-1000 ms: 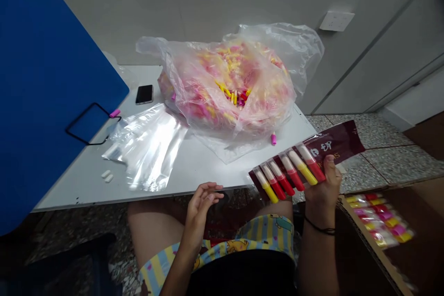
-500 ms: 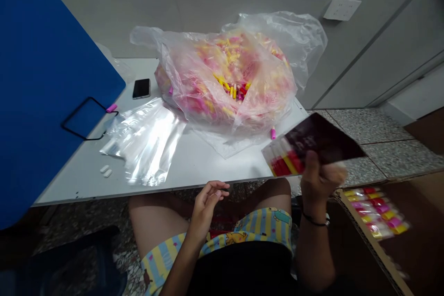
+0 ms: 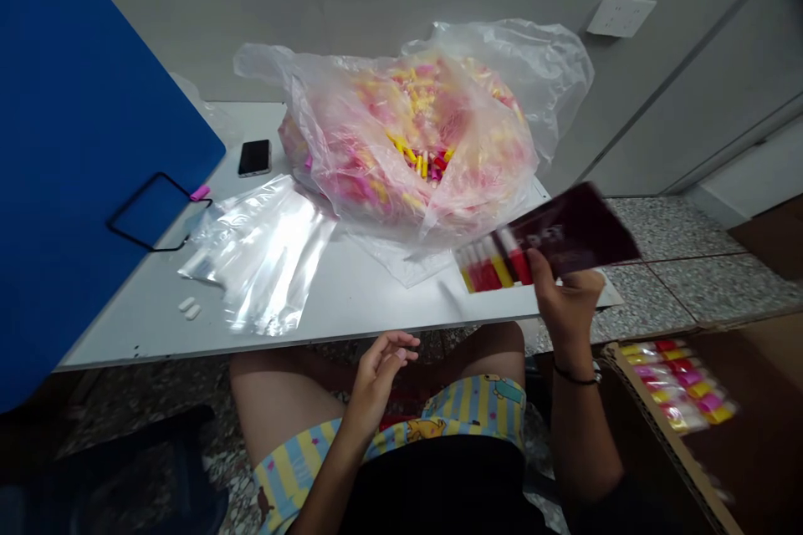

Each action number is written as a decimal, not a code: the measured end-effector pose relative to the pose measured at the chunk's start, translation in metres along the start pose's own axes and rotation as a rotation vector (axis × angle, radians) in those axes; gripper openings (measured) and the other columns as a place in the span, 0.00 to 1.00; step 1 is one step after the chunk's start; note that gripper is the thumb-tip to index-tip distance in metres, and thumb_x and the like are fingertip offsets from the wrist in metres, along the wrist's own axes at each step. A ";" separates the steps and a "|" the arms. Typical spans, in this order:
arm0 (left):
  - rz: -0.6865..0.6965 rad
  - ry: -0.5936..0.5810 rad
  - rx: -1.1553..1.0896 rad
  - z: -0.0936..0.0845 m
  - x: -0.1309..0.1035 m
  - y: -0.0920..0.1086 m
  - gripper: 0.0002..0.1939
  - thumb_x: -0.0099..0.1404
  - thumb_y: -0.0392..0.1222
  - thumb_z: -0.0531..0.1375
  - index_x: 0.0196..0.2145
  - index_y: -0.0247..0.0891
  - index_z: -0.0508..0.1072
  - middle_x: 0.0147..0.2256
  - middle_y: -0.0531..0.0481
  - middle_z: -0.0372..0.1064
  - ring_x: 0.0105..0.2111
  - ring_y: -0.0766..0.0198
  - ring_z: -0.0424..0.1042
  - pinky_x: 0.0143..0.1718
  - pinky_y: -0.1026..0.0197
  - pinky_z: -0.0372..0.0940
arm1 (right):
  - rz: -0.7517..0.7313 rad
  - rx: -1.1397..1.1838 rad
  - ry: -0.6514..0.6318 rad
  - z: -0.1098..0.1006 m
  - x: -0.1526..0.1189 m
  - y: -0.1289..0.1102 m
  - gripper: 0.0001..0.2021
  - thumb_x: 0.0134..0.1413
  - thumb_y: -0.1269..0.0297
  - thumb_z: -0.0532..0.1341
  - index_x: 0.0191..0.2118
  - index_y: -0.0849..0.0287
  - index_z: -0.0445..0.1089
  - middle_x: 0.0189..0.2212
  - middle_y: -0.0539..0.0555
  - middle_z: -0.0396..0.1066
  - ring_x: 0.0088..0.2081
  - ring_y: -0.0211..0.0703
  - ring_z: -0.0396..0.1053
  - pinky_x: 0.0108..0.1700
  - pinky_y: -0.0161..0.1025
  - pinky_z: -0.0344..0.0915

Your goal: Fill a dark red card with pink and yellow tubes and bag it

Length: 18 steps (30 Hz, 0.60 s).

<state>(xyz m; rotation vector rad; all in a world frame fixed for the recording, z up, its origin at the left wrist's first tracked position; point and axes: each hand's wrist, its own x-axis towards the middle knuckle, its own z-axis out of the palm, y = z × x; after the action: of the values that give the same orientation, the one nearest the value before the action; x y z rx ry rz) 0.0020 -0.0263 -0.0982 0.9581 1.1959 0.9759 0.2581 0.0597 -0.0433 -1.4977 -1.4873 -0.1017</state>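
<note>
My right hand [image 3: 568,297] grips a dark maroon printed packet [image 3: 565,230] above the table's right end. Several red and yellow tubes [image 3: 493,267] with clear tops show along the packet's left part. My left hand [image 3: 380,372] is over my lap, just off the table's front edge, with its fingers slightly curled and apart and nothing in it. A large translucent plastic bag [image 3: 401,150], full of pink, yellow and red tubes, lies open at the back of the table. Flat clear plastic sleeves [image 3: 276,259] lie left of centre.
A phone [image 3: 254,158] and two small white pieces [image 3: 189,308] are on the table [image 3: 357,292]. A blue panel [image 3: 94,142] with a black wire loop stands at the left. The cardboard box [image 3: 665,422] at the lower right holds packed tubes [image 3: 681,384].
My right hand has moved a little left and up with the packet, which is now tilted less. My left hand has barely shifted.
</note>
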 end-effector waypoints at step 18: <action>0.139 -0.070 0.214 0.026 0.011 0.009 0.11 0.62 0.41 0.54 0.42 0.37 0.68 0.42 0.45 0.69 0.42 0.59 0.69 0.46 0.57 0.64 | 0.713 0.575 -0.367 0.048 -0.048 0.024 0.24 0.33 0.44 0.69 0.28 0.63 0.70 0.23 0.55 0.73 0.25 0.45 0.70 0.26 0.41 0.70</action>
<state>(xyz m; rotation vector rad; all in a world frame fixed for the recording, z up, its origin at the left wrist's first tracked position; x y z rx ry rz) 0.0283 -0.0155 -0.0901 1.2484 1.2040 0.9279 0.2384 0.0623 -0.1127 -1.5041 -1.0276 0.9851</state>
